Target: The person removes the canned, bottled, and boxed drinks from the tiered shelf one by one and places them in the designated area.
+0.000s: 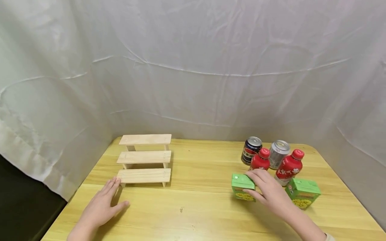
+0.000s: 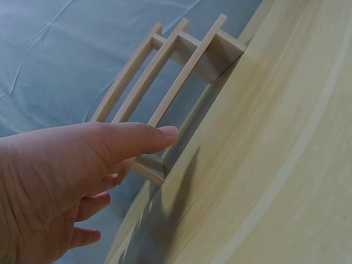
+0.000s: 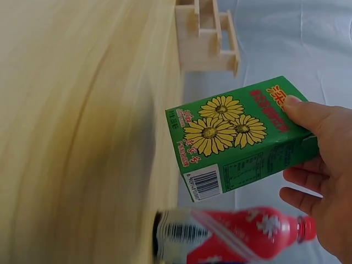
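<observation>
My right hand [image 1: 268, 192] pinches a green drink carton [image 1: 242, 188] with yellow flowers near its top, thumb on one face. The right wrist view shows that carton [image 3: 234, 129] tilted, its bottom off the table. My left hand [image 1: 99, 207] is at the front left corner of a small three-step wooden stand [image 1: 144, 156], fingers extended and thumb held apart. Whether the fingertips touch the stand is hard to tell. In the left wrist view the left thumb [image 2: 143, 138] lies in front of the stand [image 2: 184, 74], hiding part of it.
Right of the held carton stand a second green carton [image 1: 304, 192] and two red bottles [image 1: 260, 163] [image 1: 288, 169]. Behind them are a dark can [image 1: 251, 152] and a silver can [image 1: 278, 154]. The wooden table [image 1: 193, 214] ends at a pale curtain [image 1: 211, 93] behind and at the sides.
</observation>
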The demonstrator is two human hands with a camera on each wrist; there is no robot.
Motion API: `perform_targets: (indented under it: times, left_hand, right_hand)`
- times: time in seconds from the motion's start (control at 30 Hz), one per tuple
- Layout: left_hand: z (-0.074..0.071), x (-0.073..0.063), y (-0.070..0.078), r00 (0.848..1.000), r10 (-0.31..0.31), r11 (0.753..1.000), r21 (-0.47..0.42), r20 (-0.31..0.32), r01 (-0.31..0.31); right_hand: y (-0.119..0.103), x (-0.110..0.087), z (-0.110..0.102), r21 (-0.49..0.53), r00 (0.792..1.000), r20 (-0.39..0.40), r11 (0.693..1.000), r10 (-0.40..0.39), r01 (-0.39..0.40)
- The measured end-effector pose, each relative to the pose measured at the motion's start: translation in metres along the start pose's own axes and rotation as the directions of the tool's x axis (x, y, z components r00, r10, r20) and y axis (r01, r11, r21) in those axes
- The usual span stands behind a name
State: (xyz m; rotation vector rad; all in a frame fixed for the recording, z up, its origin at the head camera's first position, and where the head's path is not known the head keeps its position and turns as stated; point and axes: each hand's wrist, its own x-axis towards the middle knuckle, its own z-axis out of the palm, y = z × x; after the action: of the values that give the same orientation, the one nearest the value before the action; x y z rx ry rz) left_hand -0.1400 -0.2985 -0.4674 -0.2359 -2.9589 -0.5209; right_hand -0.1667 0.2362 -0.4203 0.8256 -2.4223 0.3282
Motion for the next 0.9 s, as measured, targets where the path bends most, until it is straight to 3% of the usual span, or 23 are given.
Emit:
perform_targets:
  times: [0.53,0.9]
  left_hand:
    - [-0.001,0.002,0.0,1.0,0.011,1.0,-0.006,0.005,-0.011]
    - [-0.001,0.0,0.0,1.0,0.015,1.0,-0.006,-0.004,-0.015]
  right_hand:
    - [0.025,-0.027,-0.015,-0.035,0.998,0.004,0.997,0.064,-0.064]
    - [0.035,-0.034,-0.029,-0.107,0.987,0.119,0.99,0.108,-0.095]
